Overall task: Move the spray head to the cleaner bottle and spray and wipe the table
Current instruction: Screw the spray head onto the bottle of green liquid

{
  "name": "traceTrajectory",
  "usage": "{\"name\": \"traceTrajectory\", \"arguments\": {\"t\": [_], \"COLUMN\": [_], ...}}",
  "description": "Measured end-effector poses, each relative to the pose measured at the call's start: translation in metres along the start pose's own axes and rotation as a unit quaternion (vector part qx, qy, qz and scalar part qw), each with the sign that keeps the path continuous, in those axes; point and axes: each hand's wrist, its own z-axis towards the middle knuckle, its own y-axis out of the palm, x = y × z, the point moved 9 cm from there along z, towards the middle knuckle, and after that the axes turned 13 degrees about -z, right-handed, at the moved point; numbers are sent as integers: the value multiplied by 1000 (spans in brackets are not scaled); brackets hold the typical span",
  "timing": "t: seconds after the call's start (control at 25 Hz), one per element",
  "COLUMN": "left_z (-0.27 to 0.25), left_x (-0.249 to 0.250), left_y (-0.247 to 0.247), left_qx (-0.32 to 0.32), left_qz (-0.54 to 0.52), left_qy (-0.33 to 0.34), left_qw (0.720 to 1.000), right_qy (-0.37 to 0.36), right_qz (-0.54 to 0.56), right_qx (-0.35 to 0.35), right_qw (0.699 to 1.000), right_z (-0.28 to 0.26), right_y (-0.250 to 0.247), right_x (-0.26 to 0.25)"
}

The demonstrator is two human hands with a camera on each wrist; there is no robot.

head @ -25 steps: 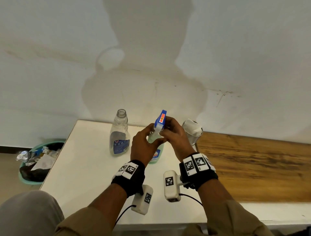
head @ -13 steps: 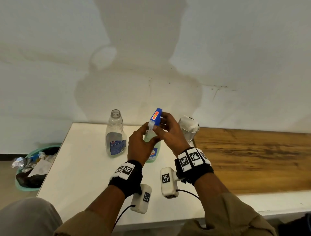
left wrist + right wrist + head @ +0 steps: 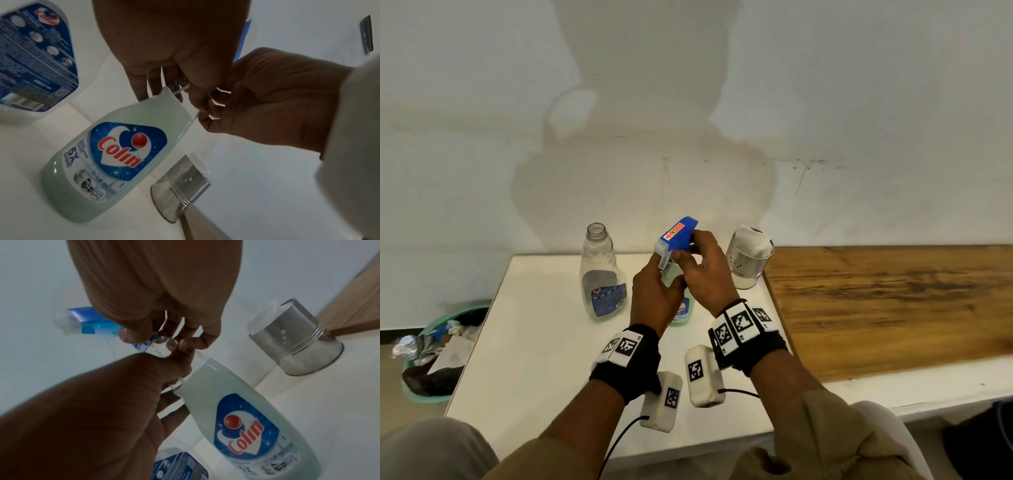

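Head view, white table [image 3: 534,342]: the left hand [image 3: 655,296] gripped the neck of the cleaner bottle [image 3: 683,310], which held pale green liquid and stood upright on the table near its middle. The right hand [image 3: 703,274] pinched the blue spray head [image 3: 678,234] at its collar, just above the bottle's mouth, with the head tilted and its nozzle pointing left. Left wrist view: the fingers [image 3: 141,84] of the left hand curled round the bottle neck, and the bottle's front label [image 3: 125,146] read "Colin". Right wrist view: the thumb and fingertips [image 3: 131,335] of the right hand closed on the clear base of the spray head, directly over the left hand. Whether the collar was seated on the threads could not be told. An empty clear bottle [image 3: 602,274] without a cap stood just left of the cleaner bottle. A perforated metal holder [image 3: 748,260] containing white cloth or paper stood to the right, at the table's edge beside a wooden surface [image 3: 893,301]. A green bin [image 3: 431,349] of refuse sat on the floor at left.
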Motion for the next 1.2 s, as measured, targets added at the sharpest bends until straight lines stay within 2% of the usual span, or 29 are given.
{"name": "traceTrajectory", "arguments": {"t": [0.12,0.2,0.32,0.44,0.52,0.6,0.68,0.88,1.04,1.2], "left_z": [2,6,11,15,15,15,14,7,4,-1], "left_x": [3,-1,-14,-23,-23,-24,-21,-9,-2,14], "left_y": [5,9,15,18,21,21,20,17,17,15], "left_qx": [-22,-51,-105,-151,-167,-156,-127,-57,-65,-75], "left_qz": [-3,-14,-39,-57,-55,-34,-22,12,43,158], "left_qy": [-5,-30,-74,-94,-93,-82,-57,7,-3,-32], "left_qw": [1000,998,991,982,980,984,990,998,997,984], "right_qy": [-20,-33,-94,-62,-41,-33,-16,15,5,-21], "right_qz": [-30,-47,-98,-65,-16,10,25,-5,16,0], "right_qx": [-14,-73,-140,-180,-162,-98,-39,42,18,-1], "right_qw": [999,996,981,979,986,995,999,999,1000,1000], "right_z": [2,7,11,9,7,4,2,-2,-3,-1], "right_y": [-4,-3,1,8,9,8,7,6,2,-20], "right_x": [-7,-9,-12,-4,-1,0,1,3,3,5]}}
